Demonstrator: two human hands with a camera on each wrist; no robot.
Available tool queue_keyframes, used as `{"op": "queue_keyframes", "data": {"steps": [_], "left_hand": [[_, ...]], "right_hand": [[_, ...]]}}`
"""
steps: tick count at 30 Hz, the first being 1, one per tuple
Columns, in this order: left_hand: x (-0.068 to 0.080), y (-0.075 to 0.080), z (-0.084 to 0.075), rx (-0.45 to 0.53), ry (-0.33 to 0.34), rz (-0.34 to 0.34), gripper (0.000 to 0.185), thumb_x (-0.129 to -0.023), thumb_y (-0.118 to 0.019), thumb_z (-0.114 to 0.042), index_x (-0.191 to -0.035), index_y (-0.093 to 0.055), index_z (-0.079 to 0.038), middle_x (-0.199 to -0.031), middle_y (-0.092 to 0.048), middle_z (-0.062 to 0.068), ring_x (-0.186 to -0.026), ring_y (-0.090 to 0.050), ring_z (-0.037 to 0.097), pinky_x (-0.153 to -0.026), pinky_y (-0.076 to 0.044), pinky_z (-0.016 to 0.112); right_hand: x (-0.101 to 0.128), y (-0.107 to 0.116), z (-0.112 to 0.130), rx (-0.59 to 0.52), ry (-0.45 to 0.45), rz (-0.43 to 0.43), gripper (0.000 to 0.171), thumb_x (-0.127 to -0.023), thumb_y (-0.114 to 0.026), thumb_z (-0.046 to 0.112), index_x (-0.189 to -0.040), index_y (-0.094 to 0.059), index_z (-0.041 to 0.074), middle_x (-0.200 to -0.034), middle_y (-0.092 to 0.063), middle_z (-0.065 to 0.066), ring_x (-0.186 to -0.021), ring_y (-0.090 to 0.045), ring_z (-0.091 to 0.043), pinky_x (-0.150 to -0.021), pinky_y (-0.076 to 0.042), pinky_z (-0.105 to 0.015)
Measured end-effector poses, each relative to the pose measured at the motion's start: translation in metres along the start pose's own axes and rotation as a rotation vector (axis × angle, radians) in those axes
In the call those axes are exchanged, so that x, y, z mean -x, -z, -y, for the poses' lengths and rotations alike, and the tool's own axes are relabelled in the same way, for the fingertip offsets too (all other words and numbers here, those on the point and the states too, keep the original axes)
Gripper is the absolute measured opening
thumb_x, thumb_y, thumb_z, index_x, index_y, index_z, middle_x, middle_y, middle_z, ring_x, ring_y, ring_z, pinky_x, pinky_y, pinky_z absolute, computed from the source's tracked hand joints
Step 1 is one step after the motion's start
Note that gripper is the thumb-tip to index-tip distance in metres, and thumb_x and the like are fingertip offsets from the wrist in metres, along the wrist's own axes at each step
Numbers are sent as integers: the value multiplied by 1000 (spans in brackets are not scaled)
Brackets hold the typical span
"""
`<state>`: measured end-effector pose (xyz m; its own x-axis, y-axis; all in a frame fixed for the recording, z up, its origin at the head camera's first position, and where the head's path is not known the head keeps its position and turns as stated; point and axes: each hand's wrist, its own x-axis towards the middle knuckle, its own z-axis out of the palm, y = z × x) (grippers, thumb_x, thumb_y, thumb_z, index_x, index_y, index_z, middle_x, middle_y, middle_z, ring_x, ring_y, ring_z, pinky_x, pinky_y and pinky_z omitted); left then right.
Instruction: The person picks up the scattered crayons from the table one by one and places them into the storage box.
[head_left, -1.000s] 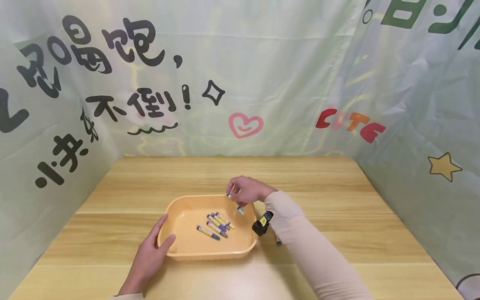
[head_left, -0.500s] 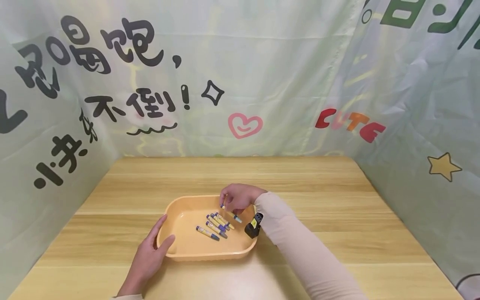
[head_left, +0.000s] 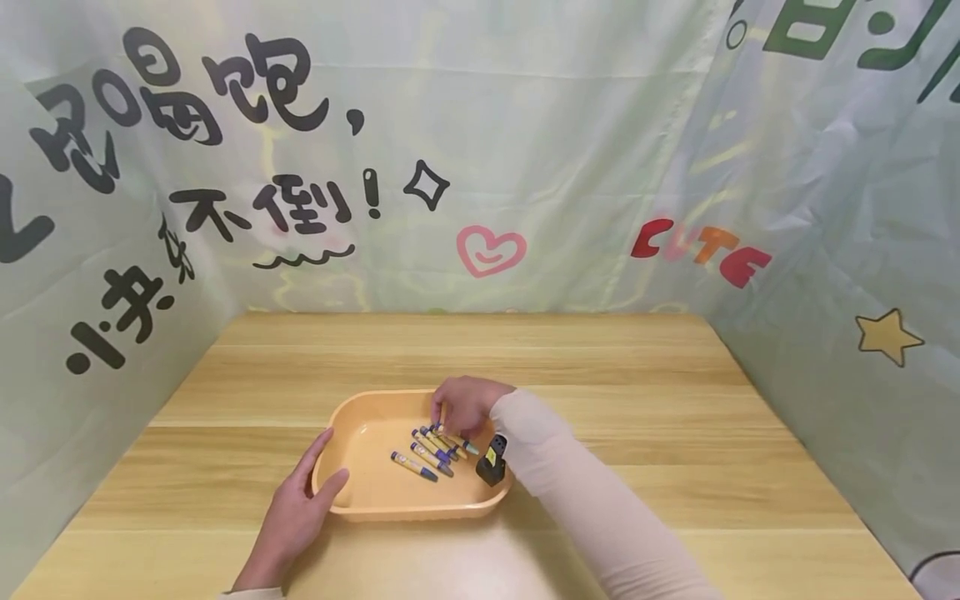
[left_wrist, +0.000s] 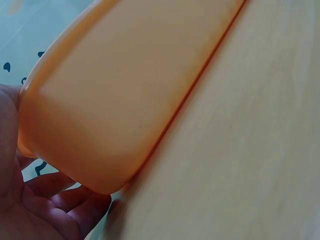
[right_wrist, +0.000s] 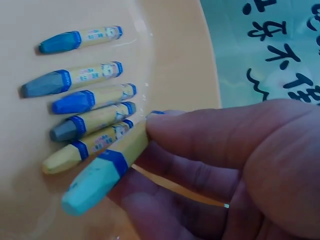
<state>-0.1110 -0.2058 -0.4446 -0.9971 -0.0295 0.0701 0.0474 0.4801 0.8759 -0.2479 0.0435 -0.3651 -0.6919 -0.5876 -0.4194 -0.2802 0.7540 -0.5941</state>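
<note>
While the right hand (head_left: 463,406) pinches a crayon (head_left: 467,446) low over the tray (head_left: 360,496) at lower centre of the head view, it may knock the row (head_left: 429,446) crooked. Left wrist view: the left hand (left_wrist: 30,200), fingers relaxed, steadies the tray corner (left_wrist: 90,170) on the surface (left_wrist: 250,150). Right wrist view: the light blue crayon (right_wrist: 102,175) lies just beside five others (right_wrist: 85,100), so its tip could roll them.
</note>
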Motion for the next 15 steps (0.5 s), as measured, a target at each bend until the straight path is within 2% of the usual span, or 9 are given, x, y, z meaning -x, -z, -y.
{"op": "queue_keyframes", "data": {"steps": [3,6,9,15], "left_hand": [[0,0,0,15,11,-4,66,-99,-57,-33,-155,-25,-20,-155,-26,21,-132,-40,40,-98,-43,45],[-1,-1,-1,22,16,-7,65,-99,-58,-32,-155,-26,-20,-154,-28,21,-131,-42,39,-96,-45,42],[-1,0,-1,9,14,-5,66,-99,-57,-33,-155,-25,-20,-155,-25,20,-134,-37,39,-101,-39,46],[0,2,0,11,16,18,66,-100,-55,-35,-156,-23,-20,-158,-18,20,-139,-23,45,-107,-27,57]], "right_hand": [[-1,-4,2,18,-51,22,24,-83,-60,-13,-97,-63,6,-55,-49,-2,-42,-42,-9,-41,-32,-18],[-2,-7,3,51,-85,26,23,-84,-61,-12,-94,-63,8,-54,-49,-2,-42,-41,-8,-40,-32,-19],[-2,-8,4,100,-104,9,20,-86,-63,-8,-92,-63,11,-58,-52,-2,-42,-43,-9,-41,-34,-20],[-1,-9,5,237,-118,-24,11,-88,-68,3,-91,-64,13,-75,-59,-1,-47,-51,-11,-42,-39,-21]]}}
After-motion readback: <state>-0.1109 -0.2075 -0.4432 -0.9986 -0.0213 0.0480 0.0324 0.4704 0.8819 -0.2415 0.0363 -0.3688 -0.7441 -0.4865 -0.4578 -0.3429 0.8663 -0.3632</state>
